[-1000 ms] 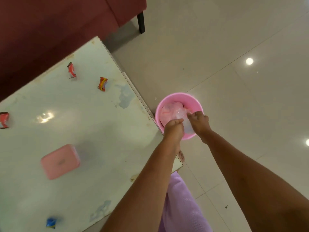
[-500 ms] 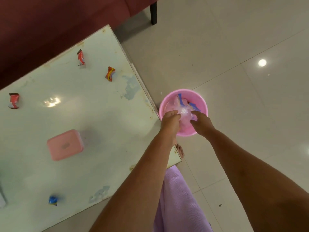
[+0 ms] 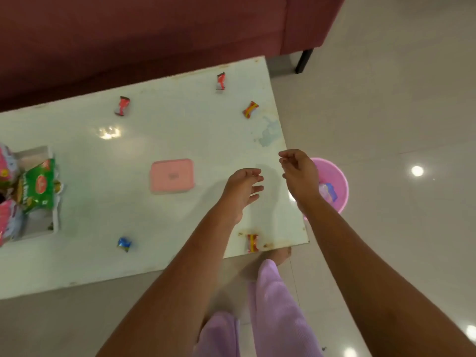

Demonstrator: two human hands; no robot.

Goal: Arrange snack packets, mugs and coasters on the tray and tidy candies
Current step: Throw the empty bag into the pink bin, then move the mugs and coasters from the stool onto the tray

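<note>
A: What's cut off?
B: The tray [image 3: 38,229] of snack packets [image 3: 38,188] runs past the left edge.
A: Hidden?
B: The right hand [image 3: 300,173] covers part of the pink bucket [image 3: 337,181]; its contents blur.

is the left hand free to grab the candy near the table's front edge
Probably yes. The left hand is open and empty above the table, and the red-yellow candy lies uncovered just below it, nothing between them.
</note>
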